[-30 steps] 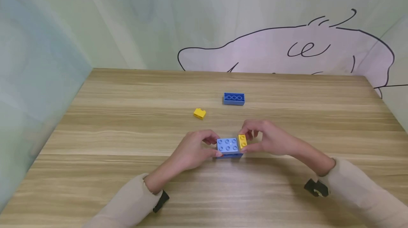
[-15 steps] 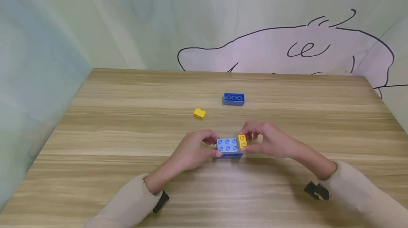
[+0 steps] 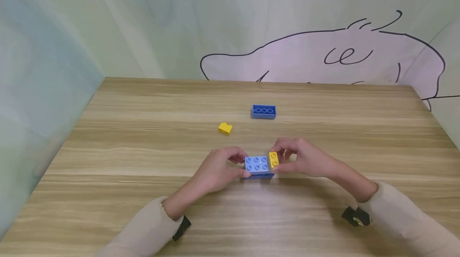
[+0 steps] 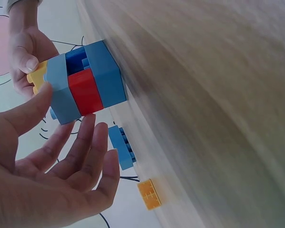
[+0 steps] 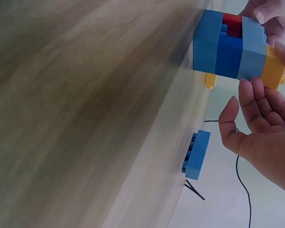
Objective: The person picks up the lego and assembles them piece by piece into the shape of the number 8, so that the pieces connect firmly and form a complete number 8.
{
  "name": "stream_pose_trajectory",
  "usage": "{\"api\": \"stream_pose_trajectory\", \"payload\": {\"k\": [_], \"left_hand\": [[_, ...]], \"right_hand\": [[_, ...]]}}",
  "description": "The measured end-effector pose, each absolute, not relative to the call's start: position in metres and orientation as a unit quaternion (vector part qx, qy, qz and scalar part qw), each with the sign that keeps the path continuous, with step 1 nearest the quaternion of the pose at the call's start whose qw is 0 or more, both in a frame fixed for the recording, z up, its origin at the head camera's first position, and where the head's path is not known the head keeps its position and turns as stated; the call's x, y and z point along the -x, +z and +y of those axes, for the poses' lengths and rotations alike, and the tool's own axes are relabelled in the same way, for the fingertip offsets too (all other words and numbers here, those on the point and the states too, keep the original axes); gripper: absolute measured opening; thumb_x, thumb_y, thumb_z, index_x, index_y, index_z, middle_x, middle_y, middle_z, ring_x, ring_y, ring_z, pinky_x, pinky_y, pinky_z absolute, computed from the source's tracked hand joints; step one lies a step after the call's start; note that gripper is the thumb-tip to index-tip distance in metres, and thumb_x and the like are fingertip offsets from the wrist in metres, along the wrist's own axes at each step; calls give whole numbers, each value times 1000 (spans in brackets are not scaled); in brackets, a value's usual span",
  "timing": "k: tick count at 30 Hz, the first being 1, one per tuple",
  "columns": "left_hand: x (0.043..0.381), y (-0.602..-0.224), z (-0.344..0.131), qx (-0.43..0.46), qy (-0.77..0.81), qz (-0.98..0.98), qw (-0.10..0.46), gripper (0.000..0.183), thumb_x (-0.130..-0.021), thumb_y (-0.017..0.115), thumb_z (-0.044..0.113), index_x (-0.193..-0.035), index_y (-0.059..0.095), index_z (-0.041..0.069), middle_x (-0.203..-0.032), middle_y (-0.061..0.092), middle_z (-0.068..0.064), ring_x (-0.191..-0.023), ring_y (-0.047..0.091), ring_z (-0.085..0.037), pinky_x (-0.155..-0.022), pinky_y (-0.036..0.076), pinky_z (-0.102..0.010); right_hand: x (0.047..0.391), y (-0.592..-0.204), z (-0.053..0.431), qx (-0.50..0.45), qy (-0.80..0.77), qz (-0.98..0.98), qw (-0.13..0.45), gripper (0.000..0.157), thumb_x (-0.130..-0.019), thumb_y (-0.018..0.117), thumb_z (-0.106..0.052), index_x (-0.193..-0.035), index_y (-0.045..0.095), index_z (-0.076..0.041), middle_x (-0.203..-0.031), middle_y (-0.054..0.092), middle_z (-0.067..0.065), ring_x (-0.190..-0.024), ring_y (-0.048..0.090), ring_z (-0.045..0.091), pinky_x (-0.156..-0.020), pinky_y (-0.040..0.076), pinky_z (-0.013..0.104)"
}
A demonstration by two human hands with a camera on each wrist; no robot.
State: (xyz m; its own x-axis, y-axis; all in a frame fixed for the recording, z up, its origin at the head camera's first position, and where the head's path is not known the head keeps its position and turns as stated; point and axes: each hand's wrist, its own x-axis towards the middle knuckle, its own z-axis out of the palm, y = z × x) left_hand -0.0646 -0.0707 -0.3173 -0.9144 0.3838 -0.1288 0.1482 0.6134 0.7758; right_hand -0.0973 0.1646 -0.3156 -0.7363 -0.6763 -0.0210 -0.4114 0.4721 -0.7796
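A stack of toy building bricks stands on the table. Its base is a blue brick [image 4: 106, 73]; above that sit a red brick [image 4: 85, 91] and a dark blue brick [image 5: 229, 55], with a gap between them. A light blue brick [image 3: 256, 164] tops these, and a small yellow brick [image 3: 273, 160] sits on its right end. My left hand [image 3: 217, 169] grips the light blue brick at its left end, thumb on the near side and fingertips on the far side. From the right, my right hand [image 3: 305, 157] pinches the yellow brick between thumb and fingers.
Behind the stack lies a long blue brick [image 3: 264, 111], its hollow underside facing up. Another small yellow brick [image 3: 225, 128] lies to the left of it, tipped on its side. A printed wall covering [image 3: 161, 29] rises behind the wooden table [image 3: 143, 105].
The right hand and wrist have shifted slightly, with the grip on the yellow brick kept. The left hand and the bricks stay where they were.
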Motion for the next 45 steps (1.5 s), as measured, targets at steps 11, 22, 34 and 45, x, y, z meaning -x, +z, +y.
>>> {"api": "stream_pose_trajectory", "payload": {"k": [11, 22, 34, 45], "left_hand": [[64, -317, -70, -145, 409, 889, 147, 28, -77, 73, 15, -103, 64, 8, -97, 64, -3, -92, 57, -18, -80, 47, -35], [64, -317, -70, -141, 409, 889, 149, 28, -78, 73, 16, -103, 64, 8, -97, 64, -4, -93, 57, -19, -80, 47, -35], [65, -318, -70, -136, 403, 892, 155, 28, -78, 72, 17, -104, 64, 10, -98, 63, -2, -94, 57, -18, -81, 46, -35], [68, -316, -69, -134, 386, 897, 170, 31, -78, 72, 19, -106, 63, 11, -100, 63, -3, -96, 56, -19, -82, 46, -37]], "right_hand": [[93, -325, 167, 308, -447, 825, 158, 29, -75, 76, -18, -98, 65, -6, -89, 58, 0, -76, 54, 22, -67, 50, 35], [92, -329, 169, 303, -468, 812, 174, 30, -77, 74, -15, -102, 63, -4, -92, 59, 2, -82, 55, 21, -70, 50, 28], [91, -332, 173, 293, -456, 820, 183, 37, -76, 74, -11, -109, 59, -3, -97, 60, 3, -82, 56, 21, -72, 50, 29], [91, -331, 173, 289, -459, 819, 188, 35, -75, 73, -7, -107, 59, -3, -98, 60, 3, -83, 55, 21, -72, 50, 28]]}}
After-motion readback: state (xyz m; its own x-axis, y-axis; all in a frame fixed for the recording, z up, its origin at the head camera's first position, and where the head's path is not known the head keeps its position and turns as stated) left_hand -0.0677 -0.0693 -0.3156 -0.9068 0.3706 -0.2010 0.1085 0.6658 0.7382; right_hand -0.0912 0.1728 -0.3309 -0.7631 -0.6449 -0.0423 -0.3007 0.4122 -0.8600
